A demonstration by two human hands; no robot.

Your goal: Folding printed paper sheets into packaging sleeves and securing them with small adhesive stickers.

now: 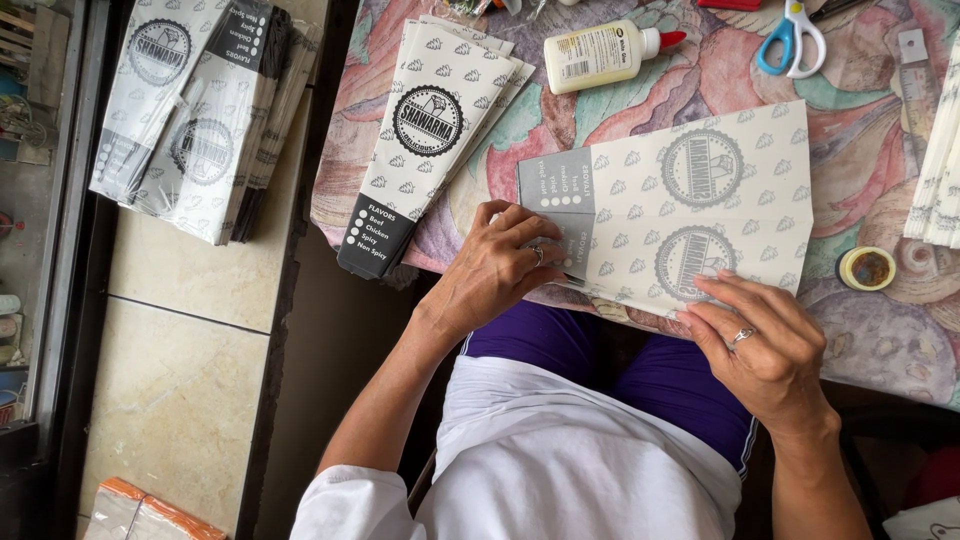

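1. A flat white paper sheet printed with grey round emblems and small cone marks (690,205) is laid on the patterned pink, green and brown tablecloth (880,330), its near edge hanging just over the table's front edge above the person's lap.
2. The left hand (500,265) is pressed on the sheet's near left corner, beside its dark grey panel; the fingers (535,240) are bent and closed down on a folded flap of the paper, a ring being visible on 1 finger.
3. The right hand (765,340) is set at the sheet's near right edge; the fingers are stretched nearly flat, the tips touching the paper's edge, which is pinned rather than wrapped. A ring is seen here too.
4. A fanned pile of finished white and black cone-shaped paper sleeves (430,130) is noted left of the sheet, touching its far left corner region.
5. A cream plastic glue bottle with a red cap (605,52) lies on its side beyond the sheet, well apart from both hands.
6. Blue-handled scissors (792,38) are seen at the far right, near the bottle.
7. A small yellow roll of tape (866,268) sits just right of the sheet.
8. A second stack of the same sleeves in clear wrap (200,110) rests on a beige tiled ledge (180,390) at left.
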